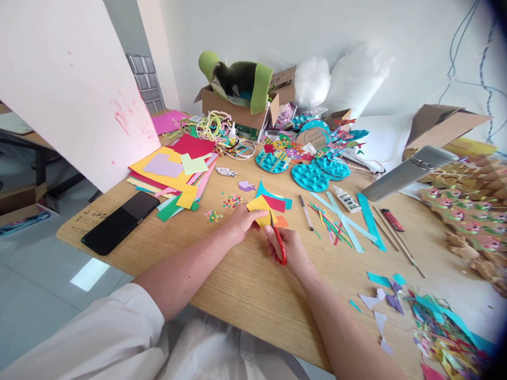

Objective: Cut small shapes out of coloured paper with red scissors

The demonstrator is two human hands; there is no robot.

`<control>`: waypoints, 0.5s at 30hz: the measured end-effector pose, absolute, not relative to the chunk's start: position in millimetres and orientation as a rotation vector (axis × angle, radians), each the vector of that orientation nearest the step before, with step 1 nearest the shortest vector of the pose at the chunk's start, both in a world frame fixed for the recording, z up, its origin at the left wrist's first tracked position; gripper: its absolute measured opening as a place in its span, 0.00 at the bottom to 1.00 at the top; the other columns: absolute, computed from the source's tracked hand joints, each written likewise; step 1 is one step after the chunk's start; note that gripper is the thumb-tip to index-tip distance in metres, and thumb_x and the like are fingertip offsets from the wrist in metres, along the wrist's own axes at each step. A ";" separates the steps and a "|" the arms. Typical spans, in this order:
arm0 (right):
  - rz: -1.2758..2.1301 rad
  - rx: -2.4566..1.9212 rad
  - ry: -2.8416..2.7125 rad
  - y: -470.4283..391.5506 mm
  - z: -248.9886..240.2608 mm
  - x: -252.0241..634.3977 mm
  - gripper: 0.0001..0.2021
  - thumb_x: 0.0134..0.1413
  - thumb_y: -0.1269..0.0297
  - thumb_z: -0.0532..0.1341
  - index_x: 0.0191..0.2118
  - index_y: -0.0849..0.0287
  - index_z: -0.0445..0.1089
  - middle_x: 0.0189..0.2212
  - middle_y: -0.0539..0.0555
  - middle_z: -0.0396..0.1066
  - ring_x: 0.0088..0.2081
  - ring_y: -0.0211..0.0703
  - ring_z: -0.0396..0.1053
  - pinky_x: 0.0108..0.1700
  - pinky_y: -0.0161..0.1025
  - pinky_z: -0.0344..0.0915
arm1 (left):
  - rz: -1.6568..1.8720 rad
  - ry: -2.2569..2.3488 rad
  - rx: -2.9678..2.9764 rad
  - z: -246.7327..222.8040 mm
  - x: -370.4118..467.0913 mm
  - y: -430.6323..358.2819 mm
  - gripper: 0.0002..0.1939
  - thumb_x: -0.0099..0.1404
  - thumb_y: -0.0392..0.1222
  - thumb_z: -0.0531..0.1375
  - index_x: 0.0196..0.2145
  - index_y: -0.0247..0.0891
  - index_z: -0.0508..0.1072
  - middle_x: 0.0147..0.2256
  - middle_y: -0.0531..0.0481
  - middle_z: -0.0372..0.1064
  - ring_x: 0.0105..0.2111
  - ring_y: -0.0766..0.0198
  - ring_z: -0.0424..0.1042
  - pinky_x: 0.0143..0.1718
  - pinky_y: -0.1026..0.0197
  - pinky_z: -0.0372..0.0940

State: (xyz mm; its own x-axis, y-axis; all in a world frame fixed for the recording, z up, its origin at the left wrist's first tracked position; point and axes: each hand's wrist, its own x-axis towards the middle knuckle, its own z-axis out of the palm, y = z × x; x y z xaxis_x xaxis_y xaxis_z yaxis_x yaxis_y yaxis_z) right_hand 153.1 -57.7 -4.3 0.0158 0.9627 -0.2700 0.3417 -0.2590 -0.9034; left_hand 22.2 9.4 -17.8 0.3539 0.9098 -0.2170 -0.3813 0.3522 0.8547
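Observation:
Near the middle of the table, my left hand (pixel 242 222) pinches a yellow piece of paper (pixel 259 209). Close on its right, my right hand (pixel 288 250) is closed round the handles of red scissors (pixel 282 247), whose blades meet the paper's right side. Red paper (pixel 274 202), blue paper (pixel 269 192) and an orange scrap (pixel 282 221) lie just behind the hands. A purple cut shape (pixel 246 186) and small heaps of coloured bits (pixel 232 201) rest to the left.
A black phone (pixel 121 222) and stacked coloured paper (pixel 162 164) lie left. A pen (pixel 306 212), paper strips (pixel 330 224), a glue bottle (pixel 347 199) and a leaning grey flask (pixel 410 173) are right. Cardboard boxes (pixel 233 112) stand behind; scraps (pixel 447 332) cover the near right corner.

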 end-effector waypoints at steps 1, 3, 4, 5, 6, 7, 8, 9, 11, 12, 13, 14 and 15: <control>1.245 -1.653 -1.356 -57.8 -4.6 153.4 0.28 0.47 0.37 0.62 0.19 0.59 0.62 0.12 0.49 0.63 0.12 0.33 0.60 0.14 0.30 0.51 | 0.952 0.800 0.805 -18.0 22.1 9.5 0.14 0.44 0.41 0.69 0.30 0.34 0.76 0.30 0.46 0.74 0.29 0.64 0.72 0.26 0.65 0.63; 1.239 -1.623 -1.373 -58.0 -5.1 153.7 0.28 0.48 0.37 0.61 0.19 0.59 0.62 0.12 0.49 0.63 0.12 0.33 0.60 0.14 0.30 0.52 | 0.940 0.812 0.808 -18.3 22.0 9.6 0.14 0.44 0.41 0.69 0.30 0.34 0.76 0.30 0.47 0.74 0.27 0.65 0.72 0.23 0.66 0.61; 1.238 -1.614 -1.376 -58.0 -5.3 153.9 0.28 0.48 0.37 0.61 0.19 0.59 0.62 0.12 0.49 0.63 0.12 0.33 0.60 0.14 0.30 0.52 | 0.940 0.816 0.805 -18.4 22.0 9.7 0.14 0.44 0.41 0.69 0.30 0.34 0.76 0.29 0.47 0.74 0.27 0.65 0.71 0.23 0.66 0.61; 1.240 -1.609 -1.375 -57.9 -5.6 154.1 0.28 0.48 0.36 0.61 0.19 0.59 0.62 0.12 0.48 0.63 0.12 0.33 0.60 0.14 0.30 0.52 | 0.944 0.814 0.801 -18.5 22.0 9.7 0.14 0.43 0.41 0.69 0.30 0.34 0.76 0.30 0.47 0.74 0.27 0.64 0.72 0.23 0.66 0.61; 1.240 -1.610 -1.371 -57.7 -5.8 154.3 0.28 0.48 0.36 0.61 0.19 0.59 0.62 0.12 0.48 0.63 0.12 0.33 0.60 0.14 0.30 0.52 | 0.949 0.807 0.799 -18.5 22.1 9.8 0.14 0.43 0.40 0.69 0.29 0.34 0.76 0.30 0.47 0.74 0.28 0.64 0.72 0.25 0.66 0.62; 1.242 -1.611 -1.372 -57.6 -6.0 154.6 0.28 0.49 0.36 0.61 0.19 0.59 0.62 0.12 0.48 0.63 0.12 0.33 0.60 0.14 0.30 0.51 | 0.954 0.800 0.797 -18.4 22.2 9.8 0.14 0.43 0.40 0.69 0.29 0.34 0.76 0.30 0.46 0.74 0.29 0.64 0.72 0.27 0.65 0.64; 1.241 -1.610 -1.381 -57.4 -6.1 154.8 0.28 0.49 0.37 0.60 0.19 0.59 0.61 0.12 0.48 0.63 0.12 0.33 0.59 0.14 0.30 0.51 | 0.958 0.796 0.796 -18.3 22.3 9.8 0.13 0.43 0.40 0.69 0.29 0.34 0.76 0.30 0.46 0.75 0.30 0.63 0.73 0.28 0.64 0.65; 1.237 -1.607 -1.393 -57.3 -6.1 155.0 0.28 0.50 0.37 0.60 0.19 0.59 0.61 0.12 0.48 0.62 0.12 0.33 0.59 0.14 0.30 0.51 | 0.959 0.797 0.795 -18.0 22.5 9.7 0.13 0.43 0.40 0.69 0.29 0.34 0.76 0.31 0.46 0.75 0.30 0.63 0.73 0.29 0.64 0.65; 1.228 -1.610 -1.413 -57.3 -5.9 155.4 0.28 0.51 0.37 0.60 0.19 0.59 0.61 0.12 0.48 0.62 0.12 0.33 0.58 0.15 0.30 0.52 | 0.959 0.804 0.792 -17.4 22.7 9.5 0.14 0.43 0.40 0.69 0.29 0.34 0.76 0.31 0.46 0.75 0.30 0.63 0.73 0.30 0.63 0.66; 1.226 -1.615 -1.418 -57.4 -5.6 155.5 0.28 0.51 0.37 0.60 0.19 0.59 0.61 0.12 0.48 0.62 0.12 0.33 0.59 0.15 0.30 0.52 | 0.958 0.808 0.792 -17.1 22.8 9.5 0.14 0.43 0.40 0.69 0.29 0.34 0.76 0.31 0.46 0.75 0.30 0.63 0.73 0.30 0.63 0.66; 1.225 -1.622 -1.419 -57.5 -5.3 155.5 0.28 0.51 0.38 0.60 0.19 0.58 0.60 0.12 0.48 0.62 0.12 0.33 0.59 0.15 0.30 0.52 | 0.955 0.809 0.794 -17.0 22.8 9.5 0.14 0.43 0.40 0.69 0.30 0.34 0.76 0.31 0.46 0.75 0.30 0.63 0.73 0.30 0.63 0.66; 1.222 -1.631 -1.415 -57.7 -5.0 155.4 0.27 0.51 0.38 0.60 0.19 0.58 0.60 0.12 0.48 0.62 0.12 0.33 0.59 0.16 0.30 0.52 | 0.953 0.808 0.796 -16.9 22.8 9.5 0.14 0.43 0.40 0.69 0.30 0.34 0.76 0.31 0.46 0.75 0.30 0.63 0.73 0.30 0.63 0.66; 1.224 -1.639 -1.411 -57.9 -4.7 155.3 0.27 0.51 0.38 0.60 0.19 0.58 0.60 0.12 0.48 0.62 0.12 0.33 0.59 0.16 0.30 0.52 | 0.952 0.807 0.797 -17.1 22.8 9.5 0.15 0.43 0.41 0.69 0.30 0.34 0.76 0.31 0.46 0.75 0.30 0.63 0.73 0.30 0.63 0.66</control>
State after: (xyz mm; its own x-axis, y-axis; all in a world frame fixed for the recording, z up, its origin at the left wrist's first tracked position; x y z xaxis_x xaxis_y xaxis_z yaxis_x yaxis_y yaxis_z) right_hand 155.3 -57.9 -4.7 -0.0129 0.9718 -0.2354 0.3705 -0.2140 -0.9039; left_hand 22.8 9.5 -17.1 0.3540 0.9071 -0.2279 -0.3732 0.3604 0.8549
